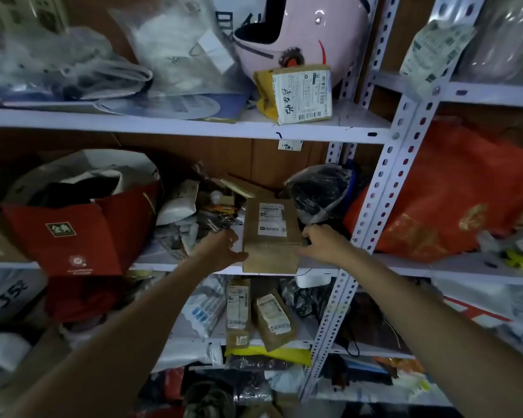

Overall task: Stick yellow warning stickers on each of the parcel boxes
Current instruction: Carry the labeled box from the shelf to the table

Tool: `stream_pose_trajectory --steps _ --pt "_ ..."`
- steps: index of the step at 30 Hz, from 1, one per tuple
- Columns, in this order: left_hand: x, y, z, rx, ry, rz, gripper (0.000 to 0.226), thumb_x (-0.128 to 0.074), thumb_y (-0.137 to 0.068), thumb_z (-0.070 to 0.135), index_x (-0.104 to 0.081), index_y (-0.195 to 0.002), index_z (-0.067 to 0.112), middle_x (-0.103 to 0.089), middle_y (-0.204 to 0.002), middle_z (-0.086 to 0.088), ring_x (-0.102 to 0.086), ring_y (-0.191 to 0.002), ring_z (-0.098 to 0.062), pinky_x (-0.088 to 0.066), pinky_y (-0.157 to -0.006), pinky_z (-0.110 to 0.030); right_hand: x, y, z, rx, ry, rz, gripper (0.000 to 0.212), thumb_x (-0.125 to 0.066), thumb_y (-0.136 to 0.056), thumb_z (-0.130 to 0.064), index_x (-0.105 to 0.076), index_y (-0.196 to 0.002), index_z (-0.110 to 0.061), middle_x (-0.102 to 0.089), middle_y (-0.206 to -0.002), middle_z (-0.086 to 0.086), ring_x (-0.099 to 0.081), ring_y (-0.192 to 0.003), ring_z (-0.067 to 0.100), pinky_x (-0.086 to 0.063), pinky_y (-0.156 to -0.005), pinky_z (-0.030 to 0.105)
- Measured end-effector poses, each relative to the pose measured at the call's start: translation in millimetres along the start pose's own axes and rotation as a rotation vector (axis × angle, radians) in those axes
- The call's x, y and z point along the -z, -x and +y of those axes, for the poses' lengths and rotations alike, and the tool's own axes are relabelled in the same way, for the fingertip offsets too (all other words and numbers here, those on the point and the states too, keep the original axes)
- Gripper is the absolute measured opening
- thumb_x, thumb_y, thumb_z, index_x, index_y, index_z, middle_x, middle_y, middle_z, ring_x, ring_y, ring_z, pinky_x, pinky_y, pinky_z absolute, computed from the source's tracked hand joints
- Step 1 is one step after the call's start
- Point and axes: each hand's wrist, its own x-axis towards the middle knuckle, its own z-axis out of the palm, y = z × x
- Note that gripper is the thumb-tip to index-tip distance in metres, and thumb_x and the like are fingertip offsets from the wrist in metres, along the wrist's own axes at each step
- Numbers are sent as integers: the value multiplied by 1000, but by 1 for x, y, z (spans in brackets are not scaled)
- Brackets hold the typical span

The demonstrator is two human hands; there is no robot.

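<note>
Two bare forearms are reaching up from the bottom corners toward the middle shelf (157,262) of a white metal rack. Between the hands, a brown parcel box (271,245) is sitting at the shelf's front edge, its near face hanging slightly over that edge and a white shipping label (271,220) lying on its top. No yellow sticker is showing on the faces turned this way.

The left hand (224,251) is pressing against the box's left side, fingers bent along it and the thumb touching the lower front corner. The right hand (322,242) is clasping the right side, fingertips curling onto the top edge and the thumb lying against the front face. Both hands are gripping the box from opposite sides.

A red paper bag (73,233) is leaning toward the shelf's left end, well apart from the box. A black plastic-wrapped bundle (317,191) is sitting just behind the box's right rear corner. Loose clutter is crowding the space to the box's left.
</note>
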Motion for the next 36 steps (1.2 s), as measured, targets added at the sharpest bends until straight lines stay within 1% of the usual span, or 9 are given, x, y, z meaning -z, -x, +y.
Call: stream_pose_trajectory --steps 4,7,10,14,18,21,25,29,36 --pt "-10 -10 7 37 202 -24 63 -72 -76 53 -56 -121 12 -60 -111 0 -56 -99 -19 -44 -74 -22 -13 -20 9 7 -121 -24 38 -63 -86 -49 -56 -108 -18 -63 -102 -2 -60 -97 23 -49 -71 31" --pt "-29 -34 -3 96 459 -3 104 -70 -52 77 -49 -132 15 -56 -124 2 -54 -113 -21 -48 -93 -37 -26 -35 13 -21 -266 4 70 -59 -87 -54 -38 -139 -12 -51 -139 6 -52 -124 25 -46 -99 38" --pt "-65 -72 -33 135 626 -21 99 -77 -55 72 -43 -138 28 -57 -132 0 -56 -119 -25 -50 -97 -44 -42 -50 17 -86 -369 -2 83 -50 -89 -59 -23 -148 -6 -40 -148 13 -43 -132 29 -39 -104 35" --pt "-44 -44 12 131 766 -72 66 -71 -85 21 -34 -140 25 -59 -115 0 -59 -101 -19 -52 -90 -40 -54 -64 26 -115 -454 -87 94 -49 -87 -62 -7 -151 -9 -32 -151 16 -40 -135 30 -39 -105 36" --pt "-43 -44 19 129 833 -73 45 -63 -91 22 -40 -128 31 -62 -111 2 -61 -93 -15 -54 -74 -27 -55 -63 26 -39 -732 -109 60 -63 -92 -24 -25 -138 -17 -45 -137 -1 -45 -123 11 -39 -91 9" --pt "-42 -43 25 134 772 -39 52 -59 -94 26 -36 -140 21 -61 -115 -3 -59 -97 -20 -52 -76 -32 -60 -56 25 63 -877 -95 63 -66 -86 -2 -26 -130 -23 -52 -121 -7 -53 -112 7 -46 -79 5" --pt "-48 -31 19 114 757 35 63 -63 -90 34 -32 -145 32 -54 -136 0 -54 -121 -19 -47 -100 -40 -64 -47 26 60 -978 -82 73 -67 -87 -8 -18 -133 -38 -52 -126 -9 -53 -108 -2 -48 -78 8" --pt "-48 -9 20 51 871 10 54 -62 -92 12 -37 -136 31 -64 -120 1 -63 -104 -12 -54 -93 -38 -67 -31 19 29 -961 -71 80 -64 -91 -21 -9 -148 -36 -47 -114 -29 -50 -105 -5 -39 -90 18" --pt "-36 34 17 66 985 -15 102 -82 -69 39 -21 -150 25 -60 -130 -3 -60 -116 -22 -51 -96 -50 -63 14 -10 32 -920 -2 92 -71 -83 -32 -8 -150 -36 -47 -139 -9 -48 -124 10 -43 -102 32"
